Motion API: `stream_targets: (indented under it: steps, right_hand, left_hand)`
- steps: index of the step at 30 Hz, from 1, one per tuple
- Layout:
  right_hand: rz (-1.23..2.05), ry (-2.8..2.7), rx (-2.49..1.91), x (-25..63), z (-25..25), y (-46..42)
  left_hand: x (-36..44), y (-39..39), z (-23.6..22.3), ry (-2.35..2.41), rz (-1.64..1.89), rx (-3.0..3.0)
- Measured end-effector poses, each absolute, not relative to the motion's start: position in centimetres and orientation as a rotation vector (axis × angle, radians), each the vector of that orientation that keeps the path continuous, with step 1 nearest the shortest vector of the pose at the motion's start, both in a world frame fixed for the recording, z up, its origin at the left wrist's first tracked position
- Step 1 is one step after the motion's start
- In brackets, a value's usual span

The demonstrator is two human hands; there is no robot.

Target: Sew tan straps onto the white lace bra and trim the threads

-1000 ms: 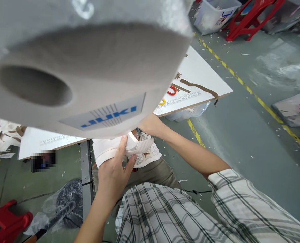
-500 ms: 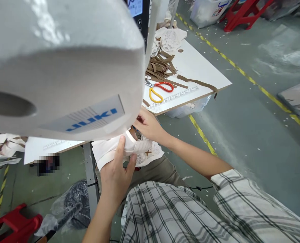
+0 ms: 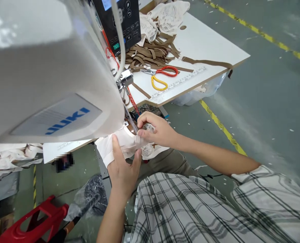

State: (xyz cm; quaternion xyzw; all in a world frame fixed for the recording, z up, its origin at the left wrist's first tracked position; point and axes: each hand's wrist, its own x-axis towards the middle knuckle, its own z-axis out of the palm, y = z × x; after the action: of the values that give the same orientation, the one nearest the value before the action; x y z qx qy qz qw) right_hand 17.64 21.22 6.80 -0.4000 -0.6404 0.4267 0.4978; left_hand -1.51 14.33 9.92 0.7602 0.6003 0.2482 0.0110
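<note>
A cream bra (image 3: 128, 145) with lace lies over the narrow working end of a white JUKI sewing machine (image 3: 38, 81), below its head. My left hand (image 3: 123, 170) grips the near side of the bra, index finger on top of the cloth and thumb apart to the right. My right hand (image 3: 158, 130) is closed at the bra's right edge, with curled fingers and the thumb pressed toward them beside the metal parts of the machine. The cloth between those fingers is partly hidden. Lace hangs below the right hand, over my lap. The needle area is mostly covered by the machine head.
On the white table (image 3: 215, 44) lie scissors (image 3: 162, 79) with red and yellow handles, a pile of brown strips (image 3: 150, 54) and lace pieces (image 3: 172, 15). A control panel (image 3: 122, 25) stands behind the machine. A red stool (image 3: 36, 219) is at lower left.
The view has shifted, showing more of the control panel and the machine's metal parts. My right hand now shows fully, its fingers more curled at the bra's edge. The left hand keeps its grip.
</note>
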Motion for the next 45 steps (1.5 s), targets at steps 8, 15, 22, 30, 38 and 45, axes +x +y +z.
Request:
stream_targets:
  steps: [8, 15, 22, 30, 38, 45]
  right_hand:
    - [0.999, -1.556, -0.930, 17.4, 6.5, 20.5]
    - [0.958, -1.565, -0.951, 17.7, 6.7, 20.2]
    - [0.728, -1.654, -1.083, 17.4, 7.1, 20.3]
    - [1.147, -1.543, -1.148, 17.1, 6.2, 17.7]
    - [1.451, -1.249, -1.006, 20.0, 6.1, 15.0]
    - [1.713, -1.112, -0.931, 21.0, 6.5, 14.1]
  left_hand:
    - [-1.4, 14.3, 10.2, 1.904, 0.669, 2.374]
    - [-1.3, 14.2, 10.5, 1.943, 0.606, 2.318]
    - [-1.4, 14.4, 10.3, 1.910, 0.607, 2.313]
    - [1.6, 10.2, 8.4, 1.634, 0.690, 2.509]
    - [2.6, 7.4, 7.4, 1.362, 0.601, 2.113]
    - [1.1, 8.4, 8.5, 1.368, 0.774, 2.038]
